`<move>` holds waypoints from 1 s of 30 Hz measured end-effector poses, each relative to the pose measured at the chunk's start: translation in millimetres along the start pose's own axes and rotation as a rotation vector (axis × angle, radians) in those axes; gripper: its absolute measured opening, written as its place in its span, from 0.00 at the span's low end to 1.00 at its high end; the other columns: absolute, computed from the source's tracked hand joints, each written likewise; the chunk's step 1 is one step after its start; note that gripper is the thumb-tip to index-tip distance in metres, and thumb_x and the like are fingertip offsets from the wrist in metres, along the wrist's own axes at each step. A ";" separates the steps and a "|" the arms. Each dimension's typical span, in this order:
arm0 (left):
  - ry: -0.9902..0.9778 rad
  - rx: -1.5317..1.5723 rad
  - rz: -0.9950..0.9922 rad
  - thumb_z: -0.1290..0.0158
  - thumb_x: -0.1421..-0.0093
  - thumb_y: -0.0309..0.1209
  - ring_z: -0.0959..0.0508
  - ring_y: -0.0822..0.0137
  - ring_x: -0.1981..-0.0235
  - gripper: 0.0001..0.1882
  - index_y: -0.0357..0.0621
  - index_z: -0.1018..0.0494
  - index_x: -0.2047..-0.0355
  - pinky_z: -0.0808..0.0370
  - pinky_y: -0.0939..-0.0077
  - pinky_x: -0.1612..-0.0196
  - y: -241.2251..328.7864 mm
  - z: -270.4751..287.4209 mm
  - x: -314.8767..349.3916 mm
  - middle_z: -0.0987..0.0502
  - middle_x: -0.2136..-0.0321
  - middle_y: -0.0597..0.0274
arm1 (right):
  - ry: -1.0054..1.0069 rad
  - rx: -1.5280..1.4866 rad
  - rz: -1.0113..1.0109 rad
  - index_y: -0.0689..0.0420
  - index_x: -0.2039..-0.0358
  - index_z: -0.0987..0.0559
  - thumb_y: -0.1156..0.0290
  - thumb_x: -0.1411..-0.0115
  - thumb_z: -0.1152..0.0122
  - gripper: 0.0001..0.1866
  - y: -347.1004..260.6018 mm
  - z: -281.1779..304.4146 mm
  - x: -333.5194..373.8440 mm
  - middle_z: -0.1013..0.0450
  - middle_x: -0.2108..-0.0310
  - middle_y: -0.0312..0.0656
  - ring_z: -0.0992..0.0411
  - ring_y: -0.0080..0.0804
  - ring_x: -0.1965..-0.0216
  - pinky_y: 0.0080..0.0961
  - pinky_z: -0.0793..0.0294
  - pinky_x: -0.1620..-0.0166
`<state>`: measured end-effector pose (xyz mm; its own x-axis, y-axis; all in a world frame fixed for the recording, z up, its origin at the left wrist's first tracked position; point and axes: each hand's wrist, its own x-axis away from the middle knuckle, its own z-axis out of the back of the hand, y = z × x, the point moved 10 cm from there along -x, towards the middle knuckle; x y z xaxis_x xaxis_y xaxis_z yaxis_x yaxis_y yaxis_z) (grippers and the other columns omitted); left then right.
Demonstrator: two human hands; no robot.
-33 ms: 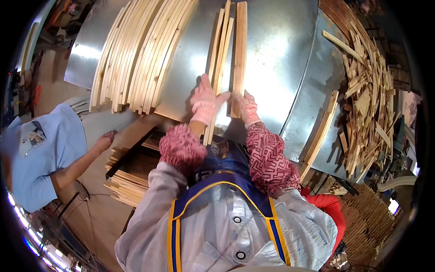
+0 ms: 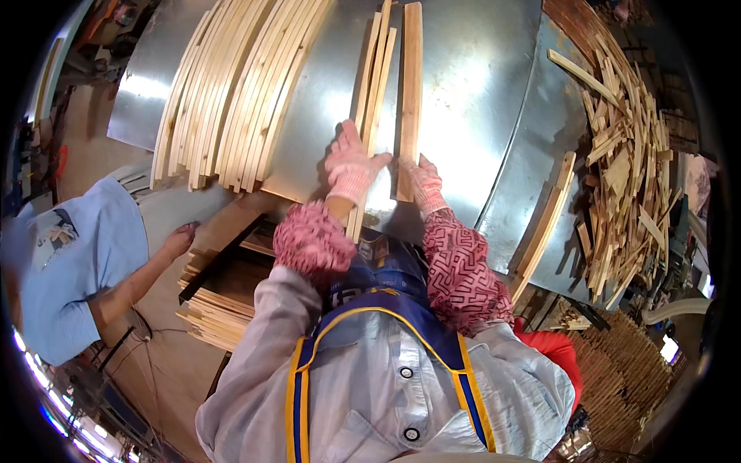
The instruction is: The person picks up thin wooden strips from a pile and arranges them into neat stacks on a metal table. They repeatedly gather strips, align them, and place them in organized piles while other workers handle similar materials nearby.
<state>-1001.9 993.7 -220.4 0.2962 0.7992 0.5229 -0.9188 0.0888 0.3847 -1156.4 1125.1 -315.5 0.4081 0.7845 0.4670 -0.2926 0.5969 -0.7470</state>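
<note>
Lowest and nearest, a pale shirt (image 2: 355, 386) under a blue apron (image 2: 444, 336) edged in yellow, with patterned pink sleeve covers (image 2: 463, 270) just above. At the centre of the frame, pink-gloved left hand (image 2: 351, 170) laid over a few narrow pale strips (image 2: 377, 92), fingers apart and thumb out to the right, perhaps for steadying them side by side. Just to the right, gloved right hand (image 2: 424, 185) against the near end of a broader, darker board (image 2: 410, 85), maybe for keeping it straight; cannot tell about any clamping of the fingers, given the blur. Underneath, a shiny metal desk (image 2: 471, 100). At left, a co-worker's bare hand (image 2: 181, 239), well apart. Towards the right, a slim bundle of strips (image 2: 549, 216), then a tangled heap of offcuts (image 2: 629, 177), seemingly just tossed there. Farther, upper left, neat rows of strips (image 2: 266, 85) lying lengthwise, probably for easy reach.
</note>
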 end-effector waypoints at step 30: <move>0.476 0.896 -0.342 0.36 0.50 0.36 0.26 0.66 0.47 0.32 0.47 0.33 0.46 0.30 0.75 0.43 36.2 34.4 171.9 0.25 0.50 0.58 | -0.391 -0.563 -0.198 0.61 0.58 0.24 0.63 0.40 0.41 0.15 29.9 60.1 41.9 0.27 0.66 0.41 0.27 0.34 0.63 0.33 0.25 0.61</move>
<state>-975.2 1113.9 -90.4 0.1915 0.9815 0.0057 -0.2220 0.0376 0.9743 -1200.0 1185.9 -289.8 0.0360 0.7359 0.6761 0.2894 0.6399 -0.7119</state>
